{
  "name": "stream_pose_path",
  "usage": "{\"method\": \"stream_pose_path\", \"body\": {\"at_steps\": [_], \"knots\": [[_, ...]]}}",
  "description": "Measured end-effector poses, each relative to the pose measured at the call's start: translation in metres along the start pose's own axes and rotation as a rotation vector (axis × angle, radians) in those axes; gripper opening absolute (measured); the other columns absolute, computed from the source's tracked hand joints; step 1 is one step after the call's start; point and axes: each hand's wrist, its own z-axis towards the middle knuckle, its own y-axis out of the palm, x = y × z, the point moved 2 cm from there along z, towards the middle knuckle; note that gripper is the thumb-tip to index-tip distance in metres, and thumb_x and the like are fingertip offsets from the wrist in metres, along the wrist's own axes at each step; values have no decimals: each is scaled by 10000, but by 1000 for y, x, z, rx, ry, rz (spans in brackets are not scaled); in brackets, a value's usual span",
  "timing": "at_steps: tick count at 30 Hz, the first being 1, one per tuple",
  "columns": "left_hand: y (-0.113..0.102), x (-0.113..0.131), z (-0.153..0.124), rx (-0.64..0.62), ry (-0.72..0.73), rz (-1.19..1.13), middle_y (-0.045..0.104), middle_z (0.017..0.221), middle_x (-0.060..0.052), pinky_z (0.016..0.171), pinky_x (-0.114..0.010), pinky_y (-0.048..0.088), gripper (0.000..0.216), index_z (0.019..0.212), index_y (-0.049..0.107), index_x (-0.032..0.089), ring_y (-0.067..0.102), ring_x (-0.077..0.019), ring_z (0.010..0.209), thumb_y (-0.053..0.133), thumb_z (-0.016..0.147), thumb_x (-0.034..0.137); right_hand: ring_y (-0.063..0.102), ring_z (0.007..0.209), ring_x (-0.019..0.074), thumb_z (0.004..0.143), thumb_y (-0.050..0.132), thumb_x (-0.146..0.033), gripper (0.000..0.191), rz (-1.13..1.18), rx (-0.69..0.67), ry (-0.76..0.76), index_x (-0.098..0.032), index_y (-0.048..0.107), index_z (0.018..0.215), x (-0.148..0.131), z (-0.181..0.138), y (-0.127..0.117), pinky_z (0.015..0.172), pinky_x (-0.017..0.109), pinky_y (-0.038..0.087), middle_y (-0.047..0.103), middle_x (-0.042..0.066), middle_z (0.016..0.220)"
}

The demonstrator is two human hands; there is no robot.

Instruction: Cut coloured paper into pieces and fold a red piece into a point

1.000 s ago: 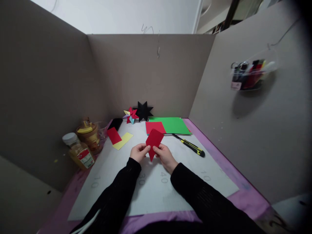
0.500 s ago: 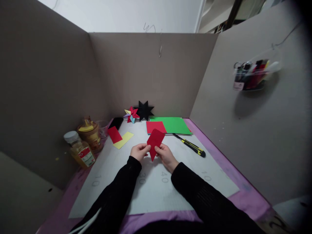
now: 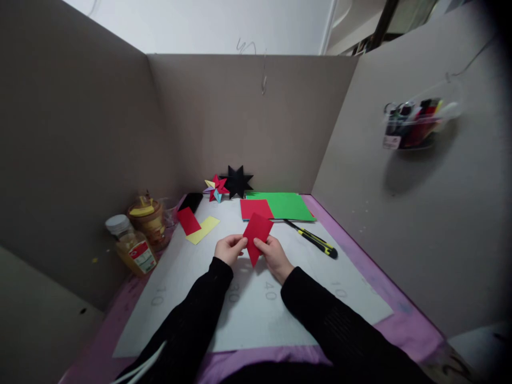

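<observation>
A piece of red paper (image 3: pixel 258 230), pointed at its lower end, is held up between both hands above the white mat. My left hand (image 3: pixel 231 249) pinches its left edge between thumb and fingers. My right hand (image 3: pixel 274 256) grips the right side, thumb on the face towards me and fingers behind, partly hidden. Beyond the paper lie a red sheet (image 3: pixel 256 208) and a green sheet (image 3: pixel 291 206), stacked. To the left, a red strip (image 3: pixel 189 221) overlaps a yellow strip (image 3: pixel 204 229) on the mat.
A black-and-yellow utility knife (image 3: pixel 316 242) lies right of my hands. Folded paper stars, one multicoloured (image 3: pixel 216 188) and one black (image 3: pixel 237 182), stand by the back wall. A glue bottle (image 3: pixel 134 250), brown pot (image 3: pixel 150 224) and phone (image 3: pixel 191 202) line the left side.
The red paper has turned slightly and shifted a little to the right in my fingers, showing a wider face. Both hands stay almost in place.
</observation>
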Motion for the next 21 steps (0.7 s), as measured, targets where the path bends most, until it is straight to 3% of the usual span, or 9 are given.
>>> {"method": "stream_pose_path", "body": {"at_steps": [5, 8, 12, 16, 21], "knots": [[-2, 5, 0, 35, 139, 31, 653, 682, -22, 475, -212, 449, 447, 980, 626, 126, 580, -124, 579, 703, 597, 345, 570, 633, 139, 665, 691, -358, 280, -18, -18, -4, -129, 655, 822, 0, 0, 0, 625, 261, 426, 678, 54, 772], [-3, 8, -2, 76, 190, 104, 659, 680, -34, 490, -216, 451, 395, 952, 646, 125, 597, -138, 607, 669, 629, 352, 561, 621, 136, 669, 685, -370, 292, -64, -16, -16, -124, 654, 822, -1, -1, 1, 611, 260, 426, 674, 54, 756], [-4, 10, -3, 88, 141, 143, 655, 643, -40, 471, -217, 444, 308, 813, 670, 122, 608, -154, 616, 641, 657, 386, 580, 683, 160, 678, 674, -387, 313, -133, -42, -50, -124, 655, 848, -5, -3, 1, 651, 277, 440, 679, 69, 811], [-7, 9, 3, 22, 64, 52, 622, 583, -18, 432, -194, 406, 311, 749, 655, 123, 575, -128, 564, 682, 615, 402, 567, 671, 160, 684, 668, -395, 305, -214, -67, -80, -124, 654, 823, -8, 0, -4, 638, 278, 429, 672, 64, 792], [-11, 6, 8, -79, -43, 46, 609, 552, -3, 457, -187, 403, 315, 723, 656, 131, 547, -99, 526, 731, 564, 392, 409, 465, 83, 676, 673, -399, 279, -266, -84, -69, -136, 586, 654, -10, 6, -12, 473, 225, 305, 537, -25, 524]]}}
